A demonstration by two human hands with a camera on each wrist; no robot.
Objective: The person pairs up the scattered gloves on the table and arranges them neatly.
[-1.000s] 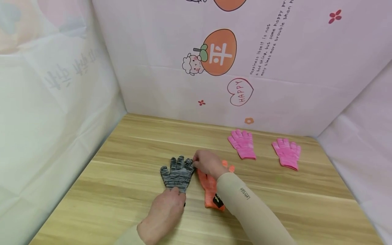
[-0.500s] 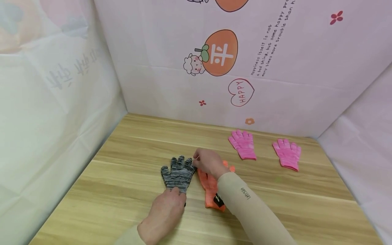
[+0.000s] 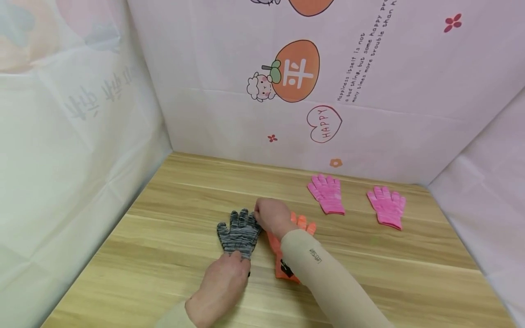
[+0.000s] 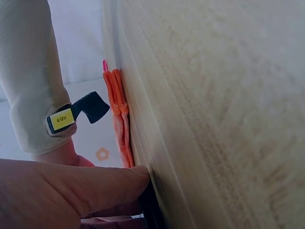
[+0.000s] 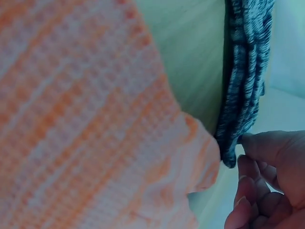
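Observation:
A grey-and-black striped knit glove (image 3: 239, 234) lies palm-flat on the table, fingers pointing away from me. My left hand (image 3: 222, 283) grips its cuff; up close, the thumb (image 4: 116, 183) sits against the dark cuff edge. At the glove's far right finger, my right hand (image 3: 272, 216) pinches the tip between thumb and fingers, which the right wrist view shows with the grey glove (image 5: 245, 71) at the thumb. Under the right wrist lies an orange glove (image 3: 302, 222), its middle hidden by the hand and sleeve; a black patch (image 3: 285, 269) marks its cuff.
Two pink gloves (image 3: 329, 195) (image 3: 387, 207) lie apart at the back right of the wooden table (image 3: 164, 255). A printed white cloth wall (image 3: 213, 109) rises behind the table, with plain cloth sides at left and right.
My right hand and sleeve have shifted slightly left, uncovering more of the orange glove's fingers. The left hand stays at the grey cuff, and the gloves keep their places.

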